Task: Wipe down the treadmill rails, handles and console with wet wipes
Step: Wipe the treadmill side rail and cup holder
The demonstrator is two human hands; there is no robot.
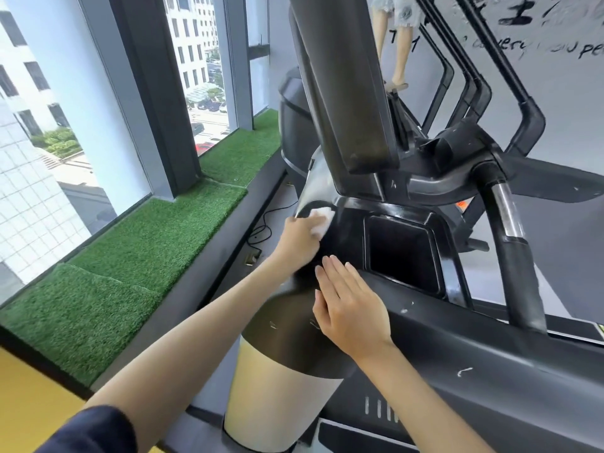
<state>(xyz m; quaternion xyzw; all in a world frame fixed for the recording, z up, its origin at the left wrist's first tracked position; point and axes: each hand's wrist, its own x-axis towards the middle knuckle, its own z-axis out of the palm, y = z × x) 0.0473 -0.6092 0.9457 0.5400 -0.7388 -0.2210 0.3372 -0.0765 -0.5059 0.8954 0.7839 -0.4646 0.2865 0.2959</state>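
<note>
A black treadmill console (353, 237) fills the middle of the head view, with a square storage pocket (402, 253) sunk into it. My left hand (299, 238) grips a folded white wet wipe (322, 220) and presses it against the console's upper left corner, below the tilted screen panel (343, 86). My right hand (348, 305) lies flat with straight fingers on the console's near left edge. A black and chrome handle (510, 223) curves up at the right of the pocket.
A ledge covered in green artificial turf (147, 243) runs along the windows on the left. Black cables (261, 230) lie on the grey floor below my left hand. More exercise machines (474, 93) stand behind the console, and a person's legs (400, 44) show on one.
</note>
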